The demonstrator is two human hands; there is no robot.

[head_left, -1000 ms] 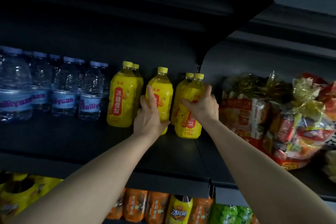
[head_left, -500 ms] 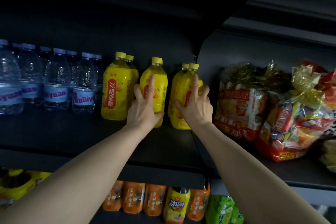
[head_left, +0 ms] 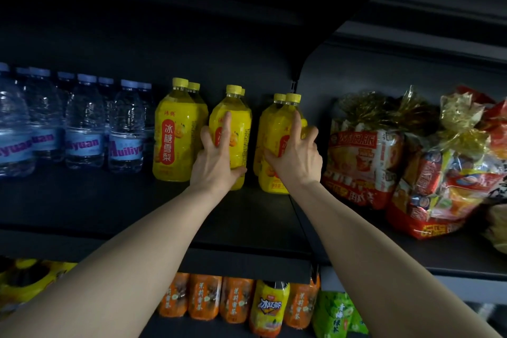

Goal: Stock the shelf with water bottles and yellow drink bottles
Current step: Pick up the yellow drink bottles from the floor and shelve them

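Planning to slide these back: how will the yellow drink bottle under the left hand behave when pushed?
The yellow drink bottle looks full, so probably heavy for its size. Tall and narrow, it may tip if the left hand pushes high; lower seems safer. Its smooth plastic could be slippery on the shelf.

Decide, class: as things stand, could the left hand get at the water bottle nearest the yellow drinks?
Probably yes. The left hand grips a yellow bottle, so it must let go first; the shelf front before the water bottle lies open.
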